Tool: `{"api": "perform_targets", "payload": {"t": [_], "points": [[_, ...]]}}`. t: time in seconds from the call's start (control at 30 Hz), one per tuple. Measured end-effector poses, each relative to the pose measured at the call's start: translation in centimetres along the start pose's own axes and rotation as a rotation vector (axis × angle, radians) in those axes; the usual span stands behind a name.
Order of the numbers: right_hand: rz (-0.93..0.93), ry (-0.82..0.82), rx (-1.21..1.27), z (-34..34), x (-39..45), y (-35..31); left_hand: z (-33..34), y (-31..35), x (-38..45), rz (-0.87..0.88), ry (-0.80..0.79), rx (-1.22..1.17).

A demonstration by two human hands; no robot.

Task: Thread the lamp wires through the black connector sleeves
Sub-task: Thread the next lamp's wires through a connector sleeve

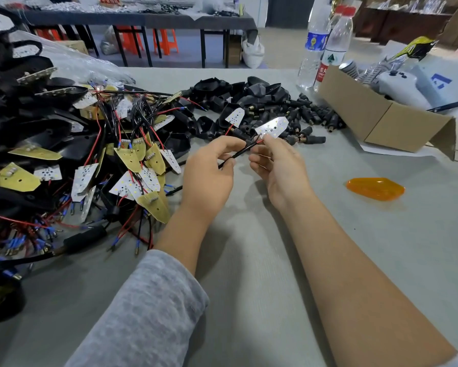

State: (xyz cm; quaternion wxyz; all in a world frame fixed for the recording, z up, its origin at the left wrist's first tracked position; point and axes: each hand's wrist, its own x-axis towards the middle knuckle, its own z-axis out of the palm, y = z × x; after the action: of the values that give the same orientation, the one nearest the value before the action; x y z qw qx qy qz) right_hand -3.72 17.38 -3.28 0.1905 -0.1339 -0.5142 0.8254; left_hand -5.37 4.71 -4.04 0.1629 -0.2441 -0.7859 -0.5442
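My right hand (277, 168) pinches the base of a small white LED lamp board (273, 127), where its red and black wires leave it. My left hand (209, 170) pinches those wires (239, 154) a little lower, holding them taut between both hands above the table. A black connector sleeve (239, 134) with a red wire lies just behind my left fingers. A heap of loose black connector sleeves (306, 115) covers the table beyond my hands. A second white board (235, 116) rests among them.
A big tangle of wired lamp boards and black housings (90, 160) fills the left side. An orange lens (375, 188) lies to the right. A cardboard box (381, 120) and two water bottles (326, 46) stand at the back right on the grey table (249, 260).
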Motion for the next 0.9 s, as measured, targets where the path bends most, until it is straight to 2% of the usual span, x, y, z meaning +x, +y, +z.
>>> {"api": "perform_targets", "payload": {"t": [0.23, 0.43, 0.5, 0.67, 0.9], "points": [[-0.009, -0.026, -0.068, 0.2, -0.3, 0.2, -0.3, -0.1, 0.0, -0.028, 0.05, -0.029], [0.034, -0.158, -0.049, 0.6, -0.8, 0.1, -0.3, 0.4, 0.0, 0.015, -0.02, -0.01], [0.015, -0.106, -0.006, 0.7, -0.7, 0.1, -0.3, 0.2, 0.0, 0.01, -0.033, 0.039], [-0.027, 0.142, 0.27, -0.3, 0.2, -0.6, -0.9, -0.3, -0.1, -0.101, 0.002, 0.153], [-0.035, 0.25, 0.61, -2.2, 1.0, -1.9, -1.0, -0.7, 0.0, -0.186, -0.137, 0.249]]}}
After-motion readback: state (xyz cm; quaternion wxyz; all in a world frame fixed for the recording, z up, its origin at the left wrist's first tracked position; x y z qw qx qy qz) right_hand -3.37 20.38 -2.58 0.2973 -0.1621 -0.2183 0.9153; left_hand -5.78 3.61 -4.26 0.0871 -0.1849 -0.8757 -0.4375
